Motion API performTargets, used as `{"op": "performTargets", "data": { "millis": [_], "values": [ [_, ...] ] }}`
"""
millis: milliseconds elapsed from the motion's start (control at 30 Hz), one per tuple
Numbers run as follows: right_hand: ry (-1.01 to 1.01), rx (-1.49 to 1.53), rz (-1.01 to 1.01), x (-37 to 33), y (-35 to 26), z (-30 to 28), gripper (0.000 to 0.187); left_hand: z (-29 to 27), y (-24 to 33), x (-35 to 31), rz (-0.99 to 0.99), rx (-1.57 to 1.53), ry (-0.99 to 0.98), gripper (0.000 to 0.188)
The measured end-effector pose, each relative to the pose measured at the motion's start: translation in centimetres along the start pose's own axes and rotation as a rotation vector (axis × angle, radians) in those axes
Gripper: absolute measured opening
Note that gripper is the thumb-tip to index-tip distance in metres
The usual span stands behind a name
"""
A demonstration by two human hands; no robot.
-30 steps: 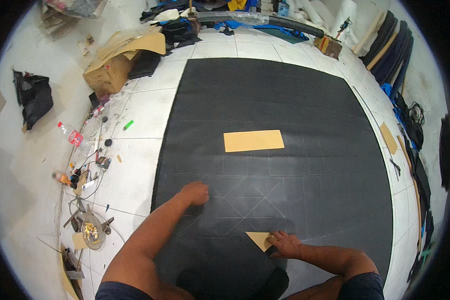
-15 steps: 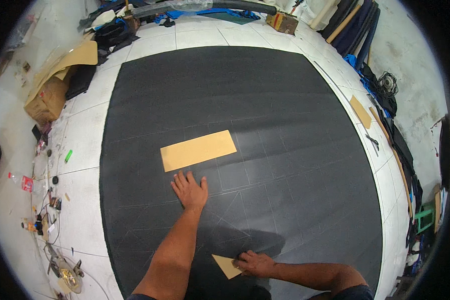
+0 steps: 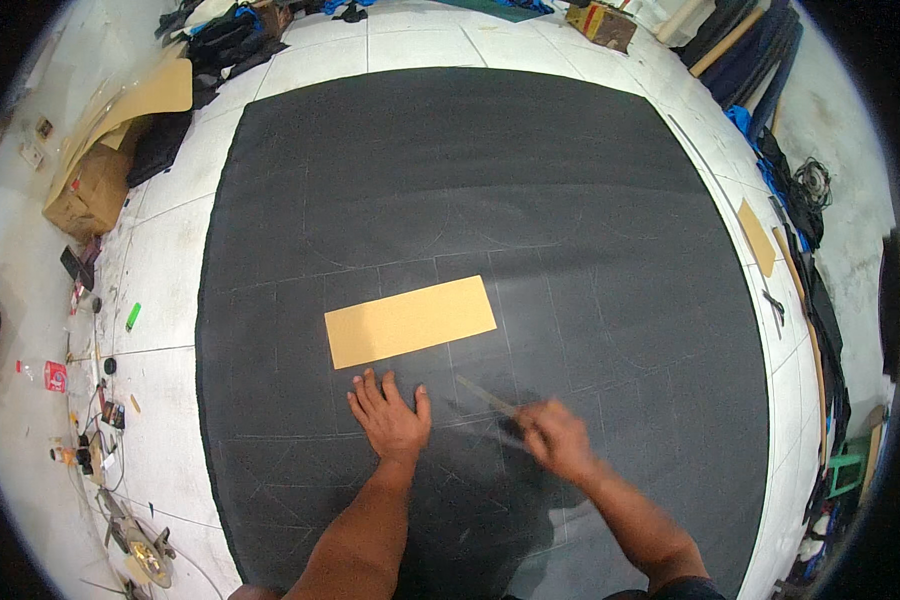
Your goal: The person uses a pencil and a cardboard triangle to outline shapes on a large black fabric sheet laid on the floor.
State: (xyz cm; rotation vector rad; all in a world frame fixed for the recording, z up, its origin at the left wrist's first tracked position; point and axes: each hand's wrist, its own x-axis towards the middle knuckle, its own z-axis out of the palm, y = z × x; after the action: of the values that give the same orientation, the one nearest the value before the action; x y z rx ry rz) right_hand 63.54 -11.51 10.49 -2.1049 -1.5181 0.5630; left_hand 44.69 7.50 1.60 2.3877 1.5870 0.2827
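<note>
A large dark grey cloth (image 3: 420, 170) lies spread on the floor, marked with thin pale lines. On it rests a tan rectangular card piece (image 3: 410, 322), slightly tilted. My left hand (image 3: 390, 420) is pressed flat on the cloth just below that card's near edge, fingers spread. To its right, my right hand (image 3: 557, 438) is closed on a tan card piece (image 3: 487, 394), seen almost edge-on and smeared by motion, so its full outline is hard to make out.
White floor tiles surround the cloth. Along the left wall are a cardboard box (image 3: 95, 190), a plastic bottle (image 3: 50, 376) and a green lighter (image 3: 133, 317). At the right lie another tan card (image 3: 756, 238) and scissors (image 3: 774, 308). Fabric rolls (image 3: 735, 60) lean at the far right.
My right hand has lifted the tan card piece from the near part of the cloth and moved it forward. My left hand stays flat near the rectangular card. The view has shifted slightly.
</note>
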Motion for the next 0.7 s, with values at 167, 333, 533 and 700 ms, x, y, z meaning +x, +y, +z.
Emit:
{"op": "performTargets", "data": {
  "millis": [167,333,533,700],
  "values": [
    [0.385,-0.088,0.012,12.9,1.4,-2.5,0.028,-0.5,-0.5,0.3,-0.002,-0.039,0.001,0.065],
    [0.575,-0.046,0.028,24.4,2.8,-0.3,0.033,-0.2,0.1,0.2,0.029,-0.038,-0.004,0.065],
    [0.381,-0.404,0.149,28.8,6.4,3.2,0.043,0.1,-0.1,0.0,0.028,-0.051,0.005,0.066],
    [0.344,-0.325,0.113,28.3,6.2,3.3,0.042,0.1,-0.8,-0.1,0.035,-0.019,0.009,0.067]
  ]
}}
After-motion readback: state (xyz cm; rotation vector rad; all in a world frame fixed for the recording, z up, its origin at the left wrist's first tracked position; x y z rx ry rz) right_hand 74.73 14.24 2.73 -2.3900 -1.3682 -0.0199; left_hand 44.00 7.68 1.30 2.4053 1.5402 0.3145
